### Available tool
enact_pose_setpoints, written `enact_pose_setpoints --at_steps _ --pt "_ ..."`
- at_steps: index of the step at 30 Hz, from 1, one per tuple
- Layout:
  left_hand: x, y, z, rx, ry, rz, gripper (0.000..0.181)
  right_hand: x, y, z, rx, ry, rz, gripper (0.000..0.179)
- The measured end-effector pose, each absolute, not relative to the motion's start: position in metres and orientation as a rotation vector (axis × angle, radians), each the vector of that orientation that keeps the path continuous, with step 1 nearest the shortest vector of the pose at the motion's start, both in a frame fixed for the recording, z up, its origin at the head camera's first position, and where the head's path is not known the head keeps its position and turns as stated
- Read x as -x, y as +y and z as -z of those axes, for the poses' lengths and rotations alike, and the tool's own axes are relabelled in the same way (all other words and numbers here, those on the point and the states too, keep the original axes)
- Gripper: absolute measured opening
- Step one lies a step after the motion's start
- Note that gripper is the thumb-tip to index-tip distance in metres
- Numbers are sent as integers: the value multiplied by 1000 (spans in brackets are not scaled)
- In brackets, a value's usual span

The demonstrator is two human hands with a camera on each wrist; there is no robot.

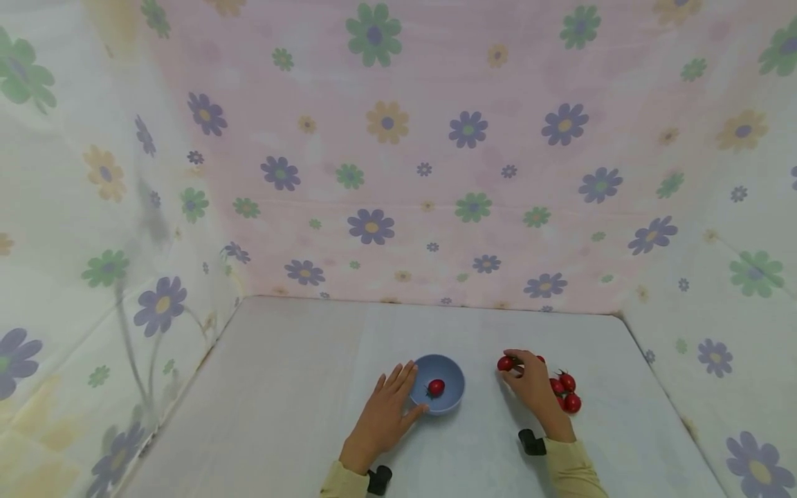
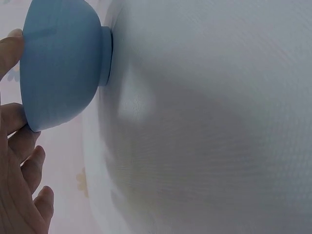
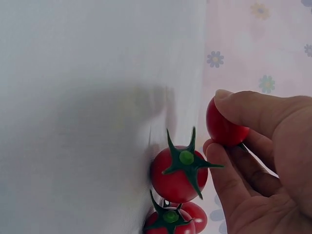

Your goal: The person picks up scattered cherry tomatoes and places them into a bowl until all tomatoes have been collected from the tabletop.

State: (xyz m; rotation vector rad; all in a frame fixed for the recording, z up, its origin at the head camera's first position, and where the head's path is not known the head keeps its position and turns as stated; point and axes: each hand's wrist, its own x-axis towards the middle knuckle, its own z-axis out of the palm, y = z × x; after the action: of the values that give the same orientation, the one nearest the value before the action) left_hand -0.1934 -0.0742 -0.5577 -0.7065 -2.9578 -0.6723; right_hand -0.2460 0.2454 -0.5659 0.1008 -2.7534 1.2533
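Observation:
A light blue bowl (image 1: 450, 408) stands upright on the white table, with one red cherry tomato (image 1: 436, 388) inside. My left hand (image 1: 381, 413) touches the left side of the bowl's rim, fingers fairly straight and thumb spread toward the near side; the left wrist view shows the blue bowl (image 2: 63, 63) from the side on its foot. To the right of the bowl, my right hand (image 1: 532, 384) pinches a cherry tomato (image 3: 223, 124) between thumb and fingers. Close beside that hand, in the right wrist view, lies another tomato with a green star-shaped stem (image 3: 178, 175).
Several cherry tomatoes (image 1: 571, 402) lie in a cluster right of my right hand, partly covered by it. The white table (image 1: 280, 387) is bounded by a flowered back cloth (image 1: 398, 263) and similar cloths on both sides.

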Motion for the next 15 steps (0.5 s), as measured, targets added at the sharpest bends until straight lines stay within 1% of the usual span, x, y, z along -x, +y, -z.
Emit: enact_pose_setpoints --at_steps 15 --pt "194 -74 560 704 -2958 705 78 233 229 556 -116 -2678 -1243 43"
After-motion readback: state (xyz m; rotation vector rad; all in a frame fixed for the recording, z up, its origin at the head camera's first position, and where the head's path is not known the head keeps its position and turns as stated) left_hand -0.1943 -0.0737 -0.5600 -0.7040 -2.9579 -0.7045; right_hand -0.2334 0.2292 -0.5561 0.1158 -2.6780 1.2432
